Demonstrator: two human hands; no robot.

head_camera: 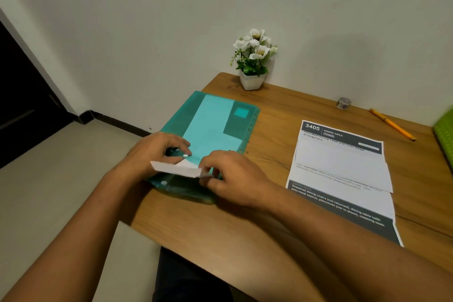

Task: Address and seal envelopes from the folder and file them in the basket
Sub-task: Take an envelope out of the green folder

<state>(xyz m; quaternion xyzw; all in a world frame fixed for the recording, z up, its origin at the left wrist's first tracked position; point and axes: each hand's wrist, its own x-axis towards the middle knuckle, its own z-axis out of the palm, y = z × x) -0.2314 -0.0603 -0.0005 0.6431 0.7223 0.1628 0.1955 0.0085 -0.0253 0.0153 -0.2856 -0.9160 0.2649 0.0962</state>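
On the tabletop [282, 115]: one green folder [193, 115], one flower pot [252, 80], one pen [392, 124], one tape roll [343, 103], two printed sheets [343, 162], one white envelope [179, 168].

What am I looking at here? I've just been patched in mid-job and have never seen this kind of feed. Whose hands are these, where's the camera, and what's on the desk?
There is no machine: a person is working with bare hands. The single picture comes from a camera worn on their head, looking forward and down.

On the wooden table lies a green see-through folder with snap buttons. Both hands are at its near end: the left hand rests by a snap, and the right hand has its grip on a white envelope, which appears to be coming out of the folder.

To the right lie printed sheets. Farther back are an orange pen, a small roll of tape and a potted white flower. The bright green thing at the right edge may be the basket; too little shows.
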